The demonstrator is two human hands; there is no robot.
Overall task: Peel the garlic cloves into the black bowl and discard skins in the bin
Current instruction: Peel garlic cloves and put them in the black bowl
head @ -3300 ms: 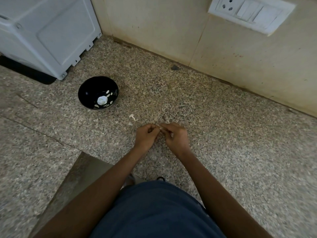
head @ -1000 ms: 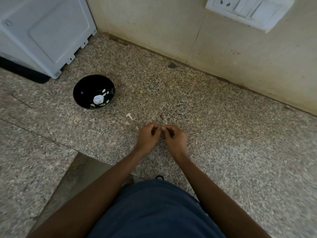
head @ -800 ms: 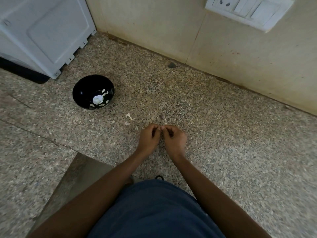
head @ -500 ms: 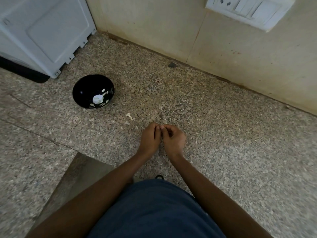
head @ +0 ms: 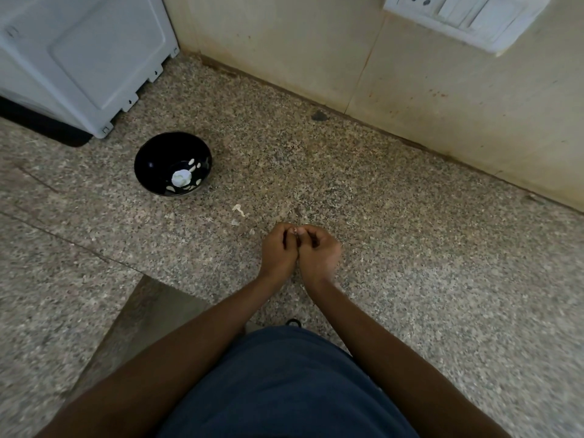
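The black bowl (head: 148, 167) stands on the speckled granite counter at the left, with a garlic bulb (head: 181, 177) and several white peeled cloves inside. My left hand (head: 278, 250) and my right hand (head: 319, 250) are pressed together at the centre of the counter, fingers curled. Between their fingertips they pinch a small garlic clove (head: 296, 231), mostly hidden. Bits of garlic skin (head: 239, 210) lie on the counter between the bowl and my hands. No bin is in view.
A white appliance (head: 79, 55) stands at the back left, close behind the bowl. A tiled wall with a switchboard (head: 464, 17) runs along the back. The counter has a cut-out corner (head: 148, 311) near my left forearm.
My hands have drawn closer together, knuckles touching, and shifted slightly toward me. The bowl has not moved.
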